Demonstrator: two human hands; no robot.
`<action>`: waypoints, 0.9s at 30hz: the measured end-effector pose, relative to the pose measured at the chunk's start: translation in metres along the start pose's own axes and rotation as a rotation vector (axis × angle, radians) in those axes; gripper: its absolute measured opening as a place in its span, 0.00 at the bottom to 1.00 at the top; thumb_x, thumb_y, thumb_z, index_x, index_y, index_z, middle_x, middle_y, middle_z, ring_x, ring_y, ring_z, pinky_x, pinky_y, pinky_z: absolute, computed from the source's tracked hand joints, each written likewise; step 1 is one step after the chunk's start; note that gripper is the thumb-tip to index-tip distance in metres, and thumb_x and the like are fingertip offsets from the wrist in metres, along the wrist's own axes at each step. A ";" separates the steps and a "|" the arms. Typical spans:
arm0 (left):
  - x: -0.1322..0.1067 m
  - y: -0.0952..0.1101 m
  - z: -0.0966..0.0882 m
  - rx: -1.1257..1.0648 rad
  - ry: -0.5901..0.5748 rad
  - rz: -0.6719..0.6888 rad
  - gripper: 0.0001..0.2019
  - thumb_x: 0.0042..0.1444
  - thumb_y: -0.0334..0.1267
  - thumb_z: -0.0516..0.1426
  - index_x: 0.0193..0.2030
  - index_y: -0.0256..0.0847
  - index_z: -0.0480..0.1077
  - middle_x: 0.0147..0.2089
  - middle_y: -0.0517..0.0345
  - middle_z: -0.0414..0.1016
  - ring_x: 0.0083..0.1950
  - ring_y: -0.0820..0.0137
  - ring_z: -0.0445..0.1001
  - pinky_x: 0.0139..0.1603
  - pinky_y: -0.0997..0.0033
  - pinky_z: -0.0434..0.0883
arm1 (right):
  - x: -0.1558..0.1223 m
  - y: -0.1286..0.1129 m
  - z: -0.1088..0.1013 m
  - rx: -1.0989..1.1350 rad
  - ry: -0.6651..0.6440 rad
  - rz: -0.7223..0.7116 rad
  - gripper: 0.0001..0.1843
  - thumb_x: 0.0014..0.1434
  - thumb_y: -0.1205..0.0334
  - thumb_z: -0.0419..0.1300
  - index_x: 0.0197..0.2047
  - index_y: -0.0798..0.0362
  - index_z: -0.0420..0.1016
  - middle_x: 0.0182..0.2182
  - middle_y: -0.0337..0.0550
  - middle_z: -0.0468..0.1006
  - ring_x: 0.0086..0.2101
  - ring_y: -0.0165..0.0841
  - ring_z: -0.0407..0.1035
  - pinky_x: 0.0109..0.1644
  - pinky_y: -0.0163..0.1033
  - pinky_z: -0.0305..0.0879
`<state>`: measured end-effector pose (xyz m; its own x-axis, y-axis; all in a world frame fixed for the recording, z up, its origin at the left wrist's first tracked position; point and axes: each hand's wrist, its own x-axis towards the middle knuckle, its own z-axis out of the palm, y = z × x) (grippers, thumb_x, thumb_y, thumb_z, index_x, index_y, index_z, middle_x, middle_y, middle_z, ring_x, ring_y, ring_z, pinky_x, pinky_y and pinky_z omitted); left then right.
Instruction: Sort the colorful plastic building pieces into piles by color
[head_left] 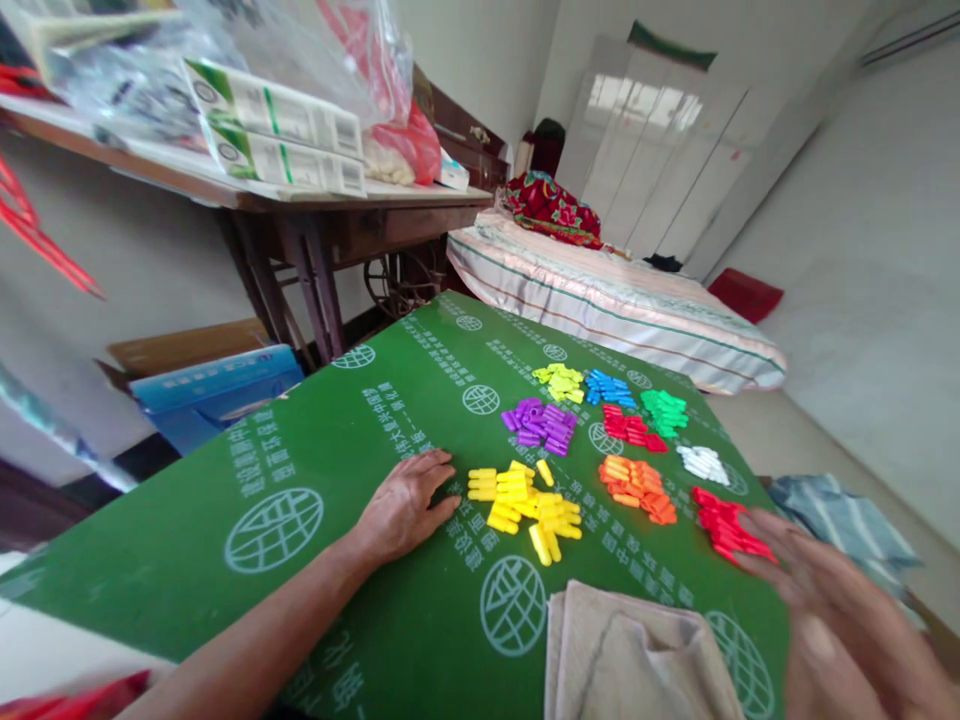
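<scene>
My left hand (405, 505) rests on the green board (405, 620), fingers stretched out and apart, its tips just left of a pile of yellow tube-like plastic pieces (514, 488). At the right, my right hand (840, 600) is blurred, with fingers stretched over the edge of a red pile (727, 525); whether they touch it I cannot tell. Similar small pieces lie sorted by colour: orange (637, 488), purple (540, 425), darker red (630, 428), white (703, 464), green (664, 411), blue (609, 387) and yellow-green (560, 381).
A folded beige cloth (637, 650) lies at the board's near edge. Beyond stands a bed (615, 290) with a striped cover. To the left, a side table (420, 200) carries boxes (277, 130) and plastic bags. A blue box (214, 390) is below it.
</scene>
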<state>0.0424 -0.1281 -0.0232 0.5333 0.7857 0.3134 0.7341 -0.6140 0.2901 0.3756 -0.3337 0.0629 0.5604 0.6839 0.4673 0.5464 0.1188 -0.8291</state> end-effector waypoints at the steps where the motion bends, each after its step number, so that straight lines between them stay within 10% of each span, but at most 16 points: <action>1: 0.000 -0.001 0.000 -0.001 -0.003 -0.002 0.21 0.54 0.47 0.53 0.49 0.37 0.71 0.56 0.45 0.70 0.59 0.59 0.66 0.60 0.57 0.64 | 0.003 0.000 0.004 0.005 0.020 0.014 0.25 0.51 0.47 0.60 0.53 0.42 0.69 0.53 0.47 0.70 0.53 0.50 0.63 0.50 0.59 0.65; 10: 0.002 0.003 -0.007 0.014 -0.048 0.074 0.30 0.52 0.55 0.54 0.57 0.38 0.64 0.62 0.47 0.64 0.62 0.59 0.63 0.61 0.59 0.64 | 0.040 0.081 -0.018 -0.164 0.304 0.290 0.38 0.51 0.41 0.58 0.58 0.59 0.65 0.55 0.57 0.68 0.54 0.49 0.62 0.59 0.54 0.56; 19: 0.000 0.015 -0.014 0.024 -0.143 0.060 0.41 0.45 0.51 0.60 0.65 0.41 0.53 0.70 0.47 0.46 0.68 0.55 0.51 0.64 0.55 0.59 | 0.088 0.176 -0.039 -0.435 0.137 0.369 0.45 0.53 0.34 0.48 0.64 0.60 0.55 0.62 0.56 0.57 0.61 0.47 0.51 0.65 0.50 0.44; 27: 0.004 0.032 -0.017 -0.016 -0.258 0.005 0.50 0.39 0.57 0.62 0.67 0.42 0.47 0.71 0.46 0.39 0.70 0.51 0.43 0.65 0.50 0.53 | 0.101 0.203 -0.030 -0.476 0.058 0.426 0.47 0.54 0.33 0.44 0.63 0.62 0.57 0.61 0.58 0.59 0.59 0.48 0.54 0.64 0.50 0.46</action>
<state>0.0608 -0.1458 0.0028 0.6281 0.7746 0.0739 0.7254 -0.6173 0.3045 0.5616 -0.2627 -0.0487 0.8147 0.5592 0.1536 0.4777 -0.4968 -0.7246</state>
